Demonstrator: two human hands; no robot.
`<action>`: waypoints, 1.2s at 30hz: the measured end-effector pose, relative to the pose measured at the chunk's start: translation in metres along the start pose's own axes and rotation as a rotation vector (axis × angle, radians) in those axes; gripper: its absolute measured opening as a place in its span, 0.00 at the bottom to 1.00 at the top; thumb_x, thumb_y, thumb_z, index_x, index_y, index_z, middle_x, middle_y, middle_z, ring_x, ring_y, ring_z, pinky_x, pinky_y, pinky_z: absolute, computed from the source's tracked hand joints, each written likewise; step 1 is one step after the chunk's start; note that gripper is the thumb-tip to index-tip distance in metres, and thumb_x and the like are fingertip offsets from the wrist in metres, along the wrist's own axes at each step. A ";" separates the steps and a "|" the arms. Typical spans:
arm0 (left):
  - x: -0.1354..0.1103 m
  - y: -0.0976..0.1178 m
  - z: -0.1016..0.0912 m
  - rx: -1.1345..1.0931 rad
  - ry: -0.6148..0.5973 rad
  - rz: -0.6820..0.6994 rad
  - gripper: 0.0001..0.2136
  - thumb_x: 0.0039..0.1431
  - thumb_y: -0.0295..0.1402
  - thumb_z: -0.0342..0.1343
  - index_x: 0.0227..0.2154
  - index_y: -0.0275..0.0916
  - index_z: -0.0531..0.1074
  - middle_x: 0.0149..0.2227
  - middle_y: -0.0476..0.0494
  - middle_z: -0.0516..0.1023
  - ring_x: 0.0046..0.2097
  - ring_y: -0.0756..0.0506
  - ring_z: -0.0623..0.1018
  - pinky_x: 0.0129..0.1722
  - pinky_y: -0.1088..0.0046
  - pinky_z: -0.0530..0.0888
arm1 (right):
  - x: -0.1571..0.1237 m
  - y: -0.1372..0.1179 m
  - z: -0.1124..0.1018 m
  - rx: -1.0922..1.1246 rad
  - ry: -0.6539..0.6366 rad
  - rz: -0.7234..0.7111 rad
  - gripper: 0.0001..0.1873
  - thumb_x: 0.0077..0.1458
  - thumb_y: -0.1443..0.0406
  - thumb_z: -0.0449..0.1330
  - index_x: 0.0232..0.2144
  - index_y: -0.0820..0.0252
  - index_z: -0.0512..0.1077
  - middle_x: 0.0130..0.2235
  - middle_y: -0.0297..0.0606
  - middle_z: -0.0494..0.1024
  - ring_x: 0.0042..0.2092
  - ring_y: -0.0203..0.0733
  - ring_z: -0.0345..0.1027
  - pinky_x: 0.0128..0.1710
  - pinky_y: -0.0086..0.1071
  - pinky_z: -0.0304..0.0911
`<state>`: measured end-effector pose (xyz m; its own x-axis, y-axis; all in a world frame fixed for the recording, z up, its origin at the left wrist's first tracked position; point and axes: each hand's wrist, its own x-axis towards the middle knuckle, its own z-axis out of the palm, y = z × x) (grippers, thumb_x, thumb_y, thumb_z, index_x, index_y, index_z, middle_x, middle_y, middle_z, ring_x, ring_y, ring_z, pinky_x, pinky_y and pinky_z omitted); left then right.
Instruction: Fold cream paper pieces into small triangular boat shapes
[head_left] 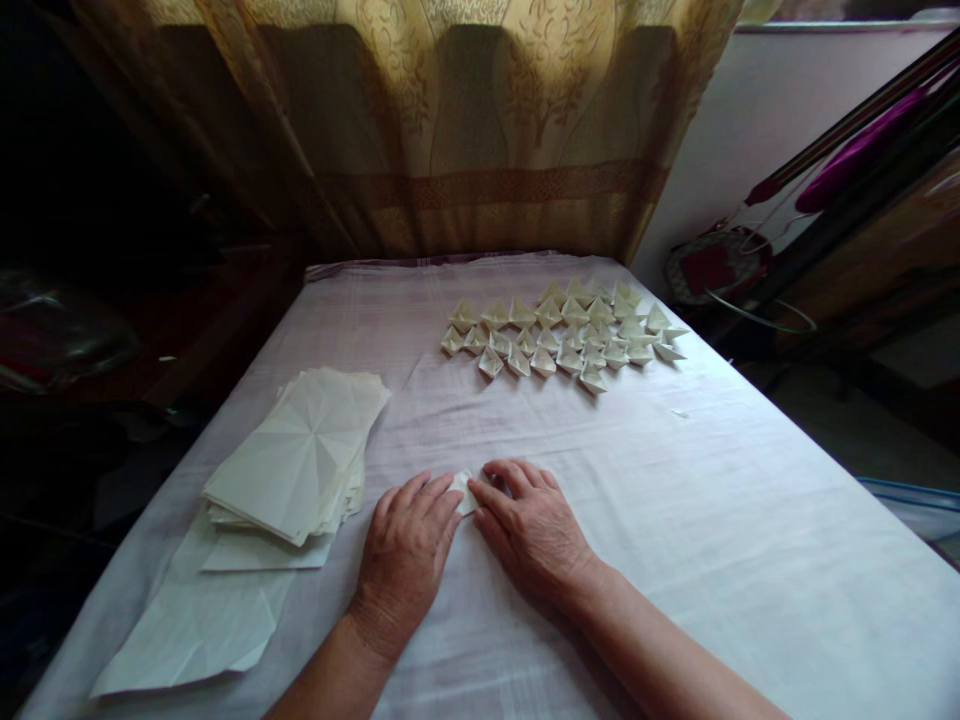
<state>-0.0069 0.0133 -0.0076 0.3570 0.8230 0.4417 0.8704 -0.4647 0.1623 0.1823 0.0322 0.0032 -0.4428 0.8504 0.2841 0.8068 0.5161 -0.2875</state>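
A small piece of folded white paper [463, 492] lies on the cloth between my hands, partly hidden by my fingers. My left hand [409, 540] rests palm down, with its fingers close together and the tips pressing the paper's left side. From the right, my right hand [531, 520] pinches its edge with thumb and forefinger, the other fingers curled above. Off to the left sits a pile of creased paper squares [300, 450], the top one marked with fold lines radiating from its centre. Beneath and in front of the pile spreads a larger creased sheet [202, 620].
Several pointed folded paper pieces [547, 335] stand in rows toward the far right of the cloth-covered table [675, 520]. Behind it hangs a gold patterned curtain [480, 130]. A bag [716, 265] is beyond the right edge, and a paper scrap [679, 413] lies on the cloth.
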 end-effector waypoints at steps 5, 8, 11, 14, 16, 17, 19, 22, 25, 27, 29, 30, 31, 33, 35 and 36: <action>0.000 0.001 0.000 0.002 0.027 0.002 0.11 0.70 0.32 0.47 0.45 0.42 0.75 0.49 0.46 0.81 0.52 0.41 0.76 0.51 0.60 0.68 | 0.006 -0.001 -0.003 0.015 -0.070 0.046 0.19 0.62 0.60 0.59 0.55 0.53 0.70 0.50 0.43 0.74 0.48 0.48 0.64 0.45 0.39 0.56; 0.001 0.001 0.000 0.006 0.018 0.001 0.11 0.70 0.32 0.46 0.44 0.42 0.75 0.50 0.46 0.81 0.52 0.40 0.75 0.51 0.59 0.68 | 0.010 -0.004 -0.004 0.000 -0.085 0.064 0.18 0.61 0.57 0.61 0.52 0.51 0.72 0.48 0.42 0.74 0.47 0.48 0.64 0.44 0.39 0.55; 0.000 0.001 0.000 0.015 -0.004 0.000 0.10 0.69 0.31 0.48 0.43 0.43 0.75 0.50 0.46 0.80 0.53 0.40 0.75 0.51 0.59 0.68 | 0.015 -0.007 -0.005 -0.012 -0.105 0.086 0.16 0.60 0.55 0.61 0.48 0.52 0.73 0.46 0.41 0.74 0.45 0.48 0.64 0.43 0.39 0.55; 0.000 0.000 0.001 0.014 -0.014 -0.004 0.10 0.68 0.30 0.50 0.44 0.43 0.76 0.50 0.46 0.80 0.53 0.40 0.75 0.51 0.59 0.69 | 0.015 -0.005 -0.007 -0.011 -0.127 0.070 0.15 0.61 0.54 0.60 0.47 0.54 0.74 0.46 0.42 0.74 0.46 0.49 0.65 0.45 0.40 0.56; 0.000 0.000 0.001 0.010 -0.011 -0.004 0.10 0.68 0.31 0.50 0.44 0.43 0.76 0.50 0.46 0.80 0.53 0.40 0.75 0.51 0.59 0.69 | 0.009 0.000 -0.008 0.023 -0.121 0.019 0.18 0.61 0.56 0.60 0.52 0.54 0.72 0.49 0.43 0.74 0.49 0.49 0.65 0.47 0.41 0.57; 0.000 -0.001 0.001 0.008 -0.009 -0.003 0.10 0.68 0.31 0.50 0.44 0.43 0.76 0.50 0.46 0.80 0.53 0.40 0.75 0.51 0.59 0.69 | 0.005 0.003 -0.009 0.050 -0.111 -0.009 0.21 0.61 0.57 0.60 0.55 0.55 0.70 0.51 0.44 0.73 0.51 0.49 0.64 0.49 0.41 0.57; 0.001 -0.001 0.002 0.004 -0.004 -0.001 0.10 0.68 0.32 0.50 0.44 0.43 0.76 0.49 0.46 0.80 0.53 0.40 0.75 0.51 0.59 0.69 | -0.004 0.010 -0.009 0.098 -0.103 -0.069 0.26 0.61 0.60 0.59 0.60 0.57 0.66 0.55 0.46 0.71 0.55 0.49 0.63 0.53 0.43 0.57; 0.001 -0.001 0.002 -0.001 -0.004 -0.003 0.10 0.68 0.32 0.50 0.44 0.43 0.76 0.49 0.46 0.80 0.52 0.40 0.75 0.51 0.59 0.69 | -0.014 0.013 -0.009 0.093 -0.104 -0.108 0.24 0.62 0.60 0.59 0.59 0.55 0.68 0.58 0.47 0.69 0.58 0.51 0.62 0.56 0.45 0.56; 0.000 -0.001 0.002 -0.006 -0.012 -0.006 0.10 0.68 0.32 0.50 0.45 0.44 0.76 0.50 0.45 0.80 0.53 0.40 0.75 0.51 0.58 0.69 | -0.016 0.010 -0.008 0.042 -0.096 -0.081 0.20 0.63 0.61 0.58 0.56 0.53 0.71 0.58 0.47 0.71 0.58 0.52 0.62 0.55 0.47 0.57; 0.000 -0.001 0.003 -0.010 -0.012 -0.009 0.10 0.68 0.32 0.50 0.45 0.44 0.76 0.50 0.45 0.80 0.53 0.40 0.75 0.51 0.58 0.69 | -0.014 0.008 -0.008 0.015 -0.099 -0.075 0.19 0.63 0.62 0.57 0.55 0.53 0.72 0.57 0.47 0.72 0.57 0.52 0.63 0.54 0.46 0.58; 0.000 -0.002 0.004 -0.013 -0.010 -0.012 0.10 0.67 0.32 0.50 0.44 0.44 0.76 0.49 0.45 0.80 0.53 0.40 0.75 0.51 0.58 0.69 | -0.013 0.007 -0.008 0.000 -0.113 -0.084 0.19 0.63 0.62 0.57 0.55 0.53 0.72 0.57 0.46 0.72 0.57 0.52 0.63 0.54 0.46 0.58; 0.000 -0.002 0.004 -0.014 -0.010 -0.012 0.10 0.67 0.31 0.50 0.44 0.44 0.76 0.49 0.45 0.80 0.53 0.40 0.75 0.51 0.58 0.69 | -0.013 0.006 -0.008 -0.005 -0.119 -0.086 0.19 0.63 0.61 0.57 0.56 0.53 0.71 0.57 0.46 0.71 0.57 0.51 0.63 0.54 0.46 0.58; -0.001 -0.002 0.004 -0.013 -0.011 -0.010 0.10 0.67 0.32 0.50 0.44 0.44 0.76 0.49 0.45 0.80 0.53 0.40 0.75 0.51 0.58 0.69 | -0.013 0.006 -0.008 -0.008 -0.122 -0.083 0.20 0.63 0.61 0.57 0.57 0.54 0.70 0.58 0.46 0.71 0.57 0.51 0.63 0.54 0.45 0.57; -0.001 -0.002 0.004 -0.005 -0.016 -0.006 0.09 0.67 0.32 0.51 0.44 0.44 0.76 0.50 0.46 0.80 0.53 0.40 0.75 0.52 0.58 0.69 | -0.014 0.005 -0.007 -0.016 -0.121 -0.062 0.23 0.63 0.61 0.57 0.59 0.55 0.67 0.59 0.47 0.70 0.58 0.51 0.61 0.56 0.45 0.56; 0.000 -0.002 0.002 0.010 -0.026 0.001 0.10 0.67 0.31 0.52 0.46 0.43 0.75 0.50 0.45 0.80 0.53 0.40 0.74 0.52 0.59 0.68 | -0.015 0.003 -0.006 -0.029 -0.120 -0.038 0.24 0.63 0.60 0.57 0.60 0.56 0.66 0.60 0.47 0.69 0.59 0.51 0.60 0.56 0.44 0.55; 0.002 -0.002 0.001 0.019 -0.038 0.004 0.11 0.66 0.31 0.52 0.48 0.43 0.74 0.50 0.44 0.79 0.53 0.41 0.74 0.52 0.59 0.68 | -0.015 0.002 -0.006 -0.039 -0.124 -0.032 0.23 0.63 0.60 0.57 0.60 0.56 0.66 0.60 0.46 0.69 0.59 0.51 0.60 0.56 0.44 0.55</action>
<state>-0.0074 0.0156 -0.0078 0.3732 0.8331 0.4082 0.8751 -0.4622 0.1431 0.1928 0.0203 0.0036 -0.5115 0.8410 0.1763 0.8050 0.5407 -0.2442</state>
